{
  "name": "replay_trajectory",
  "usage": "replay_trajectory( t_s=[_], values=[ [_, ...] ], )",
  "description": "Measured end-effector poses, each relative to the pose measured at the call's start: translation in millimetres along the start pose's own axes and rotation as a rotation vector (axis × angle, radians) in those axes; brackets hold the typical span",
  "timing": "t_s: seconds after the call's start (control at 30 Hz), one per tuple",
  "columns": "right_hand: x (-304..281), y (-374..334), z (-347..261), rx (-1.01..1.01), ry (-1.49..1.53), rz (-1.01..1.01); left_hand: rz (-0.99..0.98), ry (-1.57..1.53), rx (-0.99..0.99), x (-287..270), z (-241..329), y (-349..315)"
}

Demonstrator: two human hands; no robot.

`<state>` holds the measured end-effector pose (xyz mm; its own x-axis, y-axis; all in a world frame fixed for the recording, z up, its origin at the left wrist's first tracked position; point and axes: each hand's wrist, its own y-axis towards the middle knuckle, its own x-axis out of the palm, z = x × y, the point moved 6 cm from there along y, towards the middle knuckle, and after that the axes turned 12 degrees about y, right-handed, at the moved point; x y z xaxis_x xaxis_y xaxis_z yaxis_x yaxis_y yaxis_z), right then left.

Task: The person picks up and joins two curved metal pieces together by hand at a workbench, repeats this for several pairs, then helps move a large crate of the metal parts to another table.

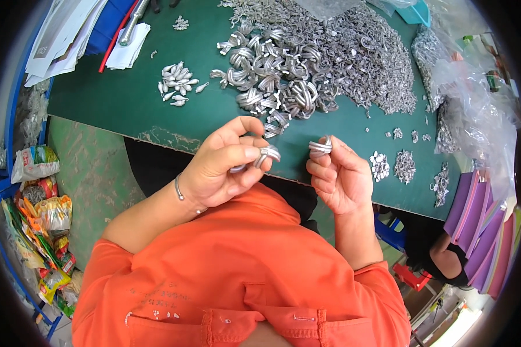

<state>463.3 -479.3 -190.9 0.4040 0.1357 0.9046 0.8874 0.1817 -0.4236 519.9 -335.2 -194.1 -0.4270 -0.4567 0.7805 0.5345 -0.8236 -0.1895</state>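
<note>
In my left hand (228,159), closed above the table's front edge, is a curved, ribbed silver metal piece (268,154) pinched between thumb and fingers. Another bit of silver metal shows lower in the same palm, mostly hidden by the fingers. My right hand (342,173) is closed too, its thumb and forefinger gripping a similar ribbed silver piece (320,147). The two hands are apart. Just beyond them lies a heap of large curved silver pieces (298,95) of the same look.
A big mound of small silver castings (370,58) covers the far right of the green table (116,98). Teardrop-shaped pieces (178,81) lie to the left, small piles (404,166) to the right. Plastic bags (477,115) stand at the right edge; papers (58,37) lie far left.
</note>
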Motion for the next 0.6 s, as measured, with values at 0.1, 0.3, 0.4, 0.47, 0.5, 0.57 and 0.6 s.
replay_trajectory(
  t_s=[0.1, 0.3, 0.4, 0.47, 0.5, 0.57, 0.6],
  values=[
    [16, -9, -1, -0.465, -0.584, -0.051, -0.032, 0.005, -0.108, 13, -3, 1],
    [67, -23, 20, -0.802, -1.658, -0.452, 0.047, 0.310, -0.142, 12, -10, 0],
    [63, -12, -5, -1.204, -1.872, -0.270, 0.042, 0.245, -0.096, 8, -5, -2],
    [56, 6, -11, -1.180, -1.989, -0.127, 0.023, 0.193, -0.088, 11, -6, -3],
    [54, 12, -12, -1.184, -2.056, -0.103, 0.004, 0.141, -0.079, 13, -6, -3],
    [52, 13, -13, -1.198, -2.058, -0.087, -0.010, 0.078, -0.040, 11, -9, -3],
    [54, 10, -14, -1.210, -2.060, -0.067, -0.022, 0.013, -0.003, 10, -9, -3]
  ],
)
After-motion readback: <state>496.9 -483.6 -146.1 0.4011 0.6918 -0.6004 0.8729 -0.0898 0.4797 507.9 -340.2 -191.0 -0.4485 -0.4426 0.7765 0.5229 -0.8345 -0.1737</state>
